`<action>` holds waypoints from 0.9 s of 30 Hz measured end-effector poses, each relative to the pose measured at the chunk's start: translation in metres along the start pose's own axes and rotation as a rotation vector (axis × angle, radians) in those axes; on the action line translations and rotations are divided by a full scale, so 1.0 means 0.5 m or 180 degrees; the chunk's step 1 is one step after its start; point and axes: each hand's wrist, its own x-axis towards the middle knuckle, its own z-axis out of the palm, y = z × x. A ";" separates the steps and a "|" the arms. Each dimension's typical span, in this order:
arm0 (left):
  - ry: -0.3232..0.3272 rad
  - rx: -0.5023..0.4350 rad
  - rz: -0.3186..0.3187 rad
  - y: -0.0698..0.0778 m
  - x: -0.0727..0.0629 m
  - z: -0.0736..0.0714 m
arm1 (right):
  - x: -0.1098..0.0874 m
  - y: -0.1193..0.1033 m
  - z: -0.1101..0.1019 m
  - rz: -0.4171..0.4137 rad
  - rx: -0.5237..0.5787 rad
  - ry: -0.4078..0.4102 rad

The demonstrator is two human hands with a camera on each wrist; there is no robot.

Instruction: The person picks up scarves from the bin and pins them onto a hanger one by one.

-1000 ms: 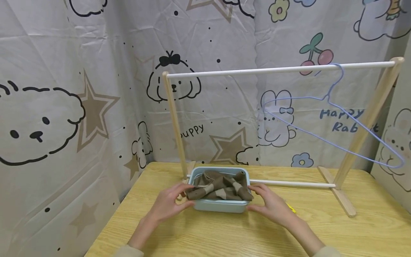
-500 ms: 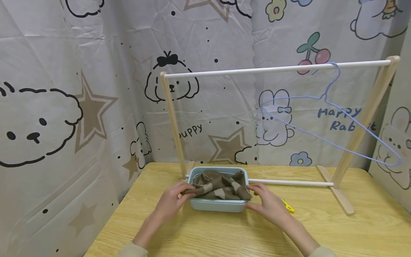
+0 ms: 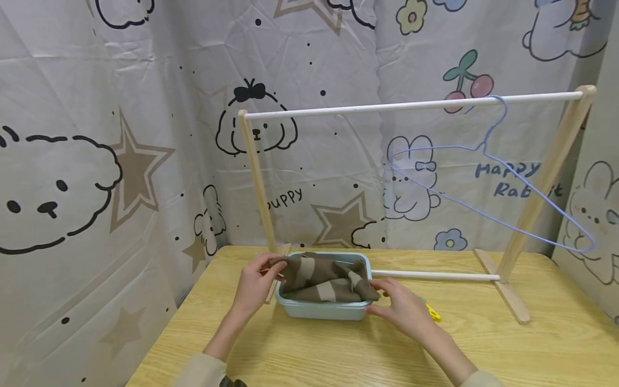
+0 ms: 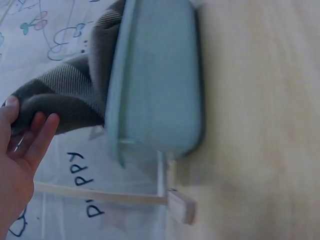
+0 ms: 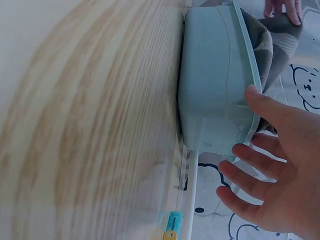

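Observation:
A brown checked cloth [image 3: 316, 277] lies bunched in a pale blue plastic bin [image 3: 324, 310] on the table. My left hand [image 3: 255, 282] pinches the cloth's left corner between thumb and fingers, holding it above the rim. In the left wrist view, the cloth stretches from the bin to those fingertips. My right hand [image 3: 403, 306] is at the bin's right end, its thumb touching the rim near the corner. Its other fingers are spread and lightly bent beside the end wall in the right wrist view. One cloth corner hangs over the rim by this hand.
A wooden rack [image 3: 546, 188] with a white top rail [image 3: 358, 110] stands behind the bin. From the rail hangs a blue wire hanger [image 3: 483, 145]. A small yellow-and-teal item [image 3: 433, 313] lies right of my right hand. Printed curtains [image 3: 145, 301] surround the wooden table [image 3: 329, 355].
My left hand has moved up from the bin's left rim, raising the cloth's left corner and spreading that side. The right hand has stayed at the bin's right end.

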 end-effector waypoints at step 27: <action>0.0817 -0.0938 0.0480 0.182 0.146 -0.041 | 0.000 -0.013 0.002 0.0228 0.0086 -0.0062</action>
